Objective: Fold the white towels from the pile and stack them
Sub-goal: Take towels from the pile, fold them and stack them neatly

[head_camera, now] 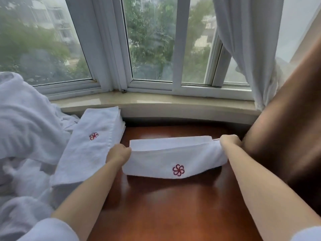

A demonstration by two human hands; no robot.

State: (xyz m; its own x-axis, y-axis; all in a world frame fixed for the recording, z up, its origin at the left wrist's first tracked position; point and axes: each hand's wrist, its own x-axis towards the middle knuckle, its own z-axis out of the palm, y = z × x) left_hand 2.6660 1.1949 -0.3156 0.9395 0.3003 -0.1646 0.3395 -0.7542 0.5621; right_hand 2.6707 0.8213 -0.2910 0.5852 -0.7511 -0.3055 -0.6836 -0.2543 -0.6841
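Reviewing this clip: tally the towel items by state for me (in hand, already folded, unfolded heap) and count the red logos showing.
Towel in hand, held at its ends by left hand and right hand: 1
Folded stack, layer count unclear: 1
Unfolded pile, count unclear: 1
Red logos: 2
Total: 3 towel items, 2 logos

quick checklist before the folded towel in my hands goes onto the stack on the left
1. Left hand grips the folded towel at its left end: ok.
2. Right hand grips its right end: ok.
3. Fold holding, layers aligned: ok along the far edge; the right end is bunched in the grip.
4. Stack top free to receive it: ok, nothing lies on it.
5. Stack sits square: cannot tell, its near end overhangs the table edge.
6. Pile clear of the stack: not ok, it touches the stack's left side.
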